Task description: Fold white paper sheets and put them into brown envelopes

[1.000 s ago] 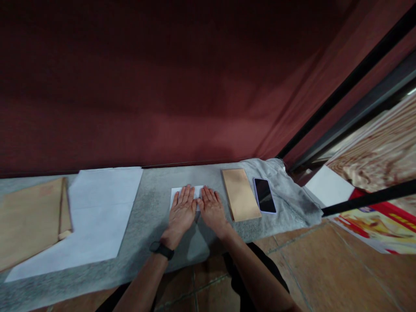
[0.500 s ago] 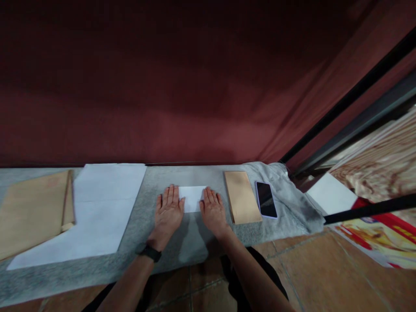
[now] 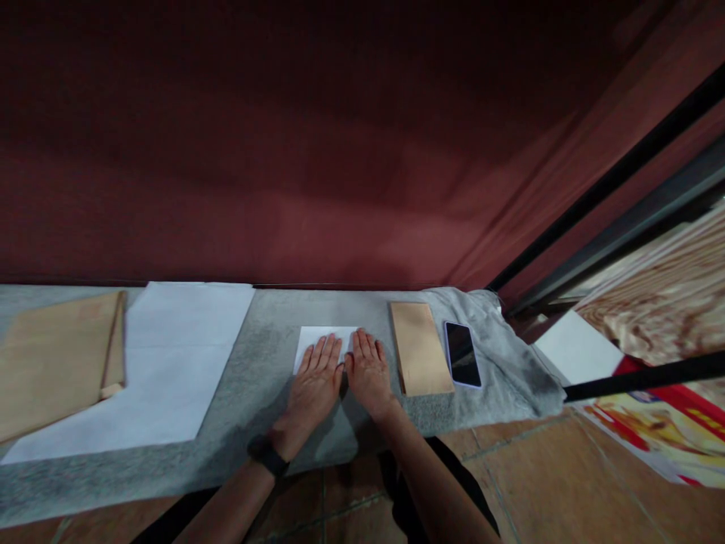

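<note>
A small folded white paper (image 3: 317, 335) lies on the grey cloth (image 3: 266, 378). My left hand (image 3: 313, 385) rests flat on it with fingers stretched out, a black band on the wrist. My right hand (image 3: 368, 373) lies flat beside it, fingers extended over the paper's right part. The two hands touch side by side. Most of the paper is hidden under them.
A tan envelope (image 3: 421, 347) and a dark phone (image 3: 463, 353) lie right of my hands. Large white sheets (image 3: 152, 363) and brown envelopes (image 3: 57, 355) lie to the left. A maroon curtain (image 3: 283, 151) hangs behind. Tiled floor (image 3: 538, 468) lies below.
Half a second ago my hands were apart at the paper's two ends; my left hand has slid right and now both lie together on the paper.
</note>
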`<action>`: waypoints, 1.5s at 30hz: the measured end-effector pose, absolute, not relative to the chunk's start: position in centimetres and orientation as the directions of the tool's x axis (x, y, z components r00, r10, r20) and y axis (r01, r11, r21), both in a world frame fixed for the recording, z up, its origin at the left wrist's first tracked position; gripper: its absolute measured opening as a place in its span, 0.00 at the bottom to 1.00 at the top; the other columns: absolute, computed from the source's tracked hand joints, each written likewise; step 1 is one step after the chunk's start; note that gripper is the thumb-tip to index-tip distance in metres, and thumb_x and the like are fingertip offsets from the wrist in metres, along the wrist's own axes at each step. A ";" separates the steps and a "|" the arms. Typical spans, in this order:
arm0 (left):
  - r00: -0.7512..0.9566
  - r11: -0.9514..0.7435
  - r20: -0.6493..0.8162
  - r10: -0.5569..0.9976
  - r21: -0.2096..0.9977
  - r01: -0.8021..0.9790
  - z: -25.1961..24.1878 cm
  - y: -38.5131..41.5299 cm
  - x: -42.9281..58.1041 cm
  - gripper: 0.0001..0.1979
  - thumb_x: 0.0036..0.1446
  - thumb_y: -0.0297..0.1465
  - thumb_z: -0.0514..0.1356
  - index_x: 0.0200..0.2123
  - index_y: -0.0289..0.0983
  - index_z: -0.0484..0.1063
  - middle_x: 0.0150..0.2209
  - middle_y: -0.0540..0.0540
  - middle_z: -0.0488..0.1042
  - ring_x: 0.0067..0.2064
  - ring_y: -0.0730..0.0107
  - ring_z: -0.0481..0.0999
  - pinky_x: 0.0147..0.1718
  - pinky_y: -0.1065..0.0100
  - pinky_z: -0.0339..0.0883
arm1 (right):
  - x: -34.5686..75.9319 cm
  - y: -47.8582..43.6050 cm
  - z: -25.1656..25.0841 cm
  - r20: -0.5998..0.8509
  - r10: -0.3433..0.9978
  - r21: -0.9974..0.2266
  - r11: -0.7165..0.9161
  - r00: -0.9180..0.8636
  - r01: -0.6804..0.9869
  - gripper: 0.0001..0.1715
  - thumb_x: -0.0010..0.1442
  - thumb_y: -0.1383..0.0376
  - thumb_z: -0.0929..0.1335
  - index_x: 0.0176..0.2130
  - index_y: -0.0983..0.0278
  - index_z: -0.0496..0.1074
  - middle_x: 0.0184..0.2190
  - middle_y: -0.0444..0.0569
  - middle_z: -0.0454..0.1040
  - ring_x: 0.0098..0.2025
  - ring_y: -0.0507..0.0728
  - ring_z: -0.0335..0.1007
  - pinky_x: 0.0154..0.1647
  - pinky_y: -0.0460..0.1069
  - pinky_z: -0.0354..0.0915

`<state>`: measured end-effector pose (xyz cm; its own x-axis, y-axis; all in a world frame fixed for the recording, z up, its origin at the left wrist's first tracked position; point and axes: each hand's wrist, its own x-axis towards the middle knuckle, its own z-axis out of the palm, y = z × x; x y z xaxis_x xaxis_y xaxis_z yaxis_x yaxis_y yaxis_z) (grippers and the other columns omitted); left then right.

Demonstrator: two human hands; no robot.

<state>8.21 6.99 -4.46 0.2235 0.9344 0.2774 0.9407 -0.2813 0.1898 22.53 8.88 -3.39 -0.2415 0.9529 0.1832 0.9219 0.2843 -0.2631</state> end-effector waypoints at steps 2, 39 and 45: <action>0.213 -0.266 0.266 0.940 0.181 0.947 -4.9 6.7 8.5 0.29 0.70 0.34 0.42 0.70 0.30 0.58 0.71 0.38 0.59 0.73 0.56 0.54 0.71 0.50 0.49 | 22.6 8.9 -3.4 0.193 0.952 -0.270 0.284 -0.237 0.920 0.30 0.74 0.63 0.57 0.71 0.70 0.57 0.70 0.59 0.58 0.72 0.64 0.54 0.71 0.62 0.51; 0.054 -0.093 0.225 0.973 0.167 0.981 -2.9 6.0 5.1 0.28 0.69 0.33 0.45 0.69 0.31 0.59 0.73 0.36 0.54 0.74 0.49 0.52 0.70 0.46 0.48 | 26.0 10.4 -3.2 0.090 0.925 -0.357 0.375 -0.368 0.856 0.29 0.70 0.67 0.61 0.68 0.65 0.63 0.70 0.53 0.60 0.71 0.61 0.57 0.71 0.59 0.55; 0.404 -0.444 0.247 0.881 0.136 0.885 -4.2 5.2 7.2 0.26 0.70 0.32 0.46 0.67 0.34 0.64 0.70 0.39 0.62 0.73 0.55 0.54 0.70 0.46 0.50 | 24.1 9.9 -2.0 0.187 0.871 -0.377 0.491 -0.455 0.785 0.26 0.75 0.61 0.58 0.65 0.66 0.67 0.67 0.54 0.65 0.70 0.58 0.58 0.72 0.58 0.55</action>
